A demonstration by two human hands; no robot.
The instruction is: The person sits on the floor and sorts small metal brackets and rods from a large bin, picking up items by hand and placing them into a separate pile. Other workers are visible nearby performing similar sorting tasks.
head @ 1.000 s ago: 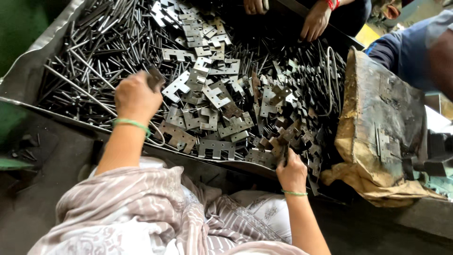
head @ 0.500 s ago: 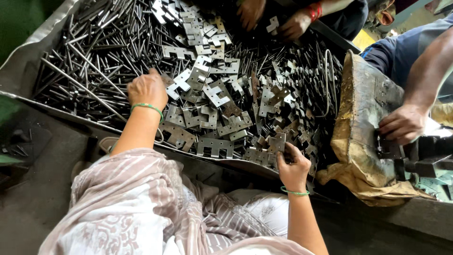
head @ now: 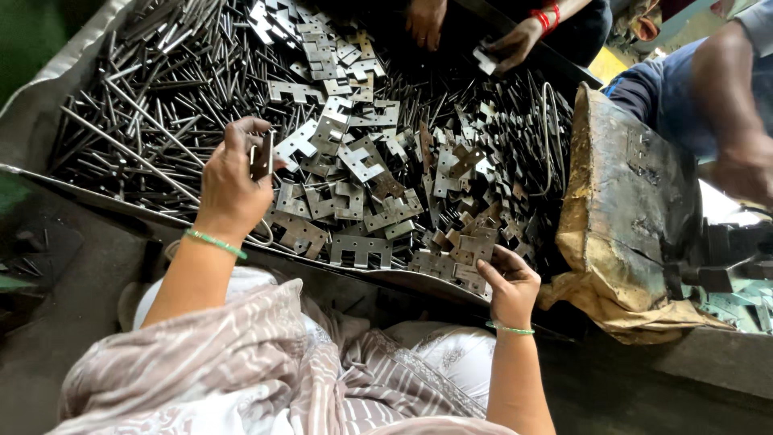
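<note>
The person's left hand is hovering over the near left part of a big metal tray, its fingers closed on a small dark metal plate that is standing on edge between thumb and fingertips. A green bangle is sitting on that wrist. The right hand is resting at the tray's near rim, thumb and fingers pinched on a notched metal plate at the edge of the heap; a second green bangle is circling this wrist.

The tray is holding a heap of flat notched plates in the middle and right, and a tangle of thin metal rods on the left. At the far side, two hands of another person are reaching into the pile, one wearing a red band. To the right, a grimy metal block wrapped in stained brown paper is standing just beside the tray, and a further person's arm is hanging above it.
</note>
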